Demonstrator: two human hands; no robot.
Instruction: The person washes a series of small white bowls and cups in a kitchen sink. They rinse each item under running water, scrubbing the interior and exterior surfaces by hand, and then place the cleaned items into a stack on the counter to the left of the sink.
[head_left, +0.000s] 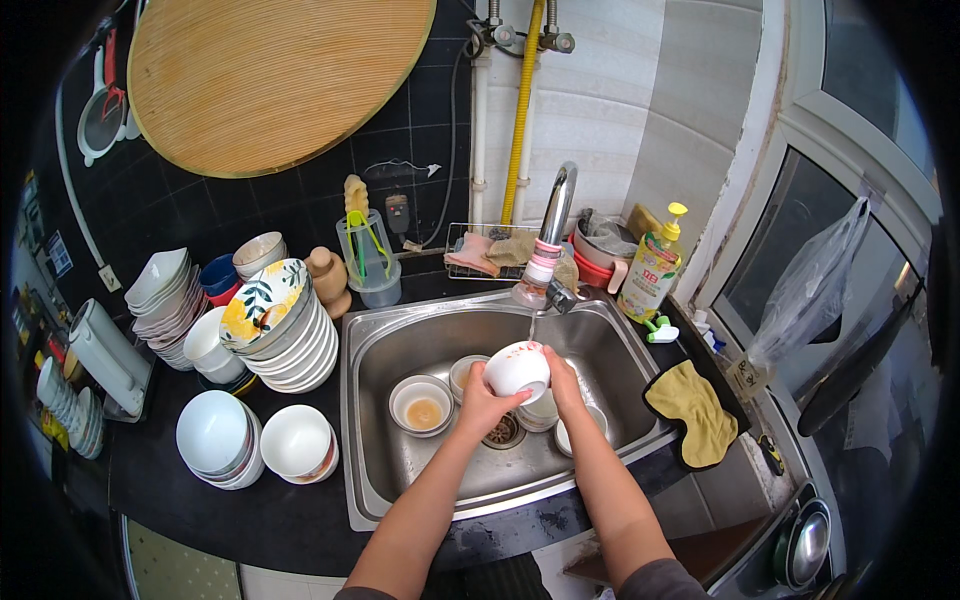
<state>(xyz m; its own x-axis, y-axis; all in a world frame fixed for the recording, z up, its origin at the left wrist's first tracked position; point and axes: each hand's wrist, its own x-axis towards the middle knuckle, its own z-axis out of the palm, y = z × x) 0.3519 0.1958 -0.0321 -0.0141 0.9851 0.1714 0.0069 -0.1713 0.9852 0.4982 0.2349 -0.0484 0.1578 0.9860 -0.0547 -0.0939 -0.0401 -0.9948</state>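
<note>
Both my hands hold a white bowl (516, 370) with a red pattern, tilted under the running faucet (556, 217). My left hand (480, 405) grips its left and lower side; my right hand (564, 381) is on its right side. A thin stream of water falls to the bowl. Below, in the stainless steel sink (409, 472), stand several more bowls. One bowl (421, 406) at the left has cloudy tan liquid in it. Another (460, 375) sits behind my left hand, and a white one (564, 436) is partly hidden by my right forearm. The drain (504, 431) shows under my hands.
Left of the sink are bowl stacks (214, 433) (298, 442) and a tall pile of dishes topped by a floral bowl (264, 306). A dish soap bottle (651, 266), green spray nozzle (663, 331) and yellow cloth (691, 412) lie to the right. Behind stands a wire rack (459, 271).
</note>
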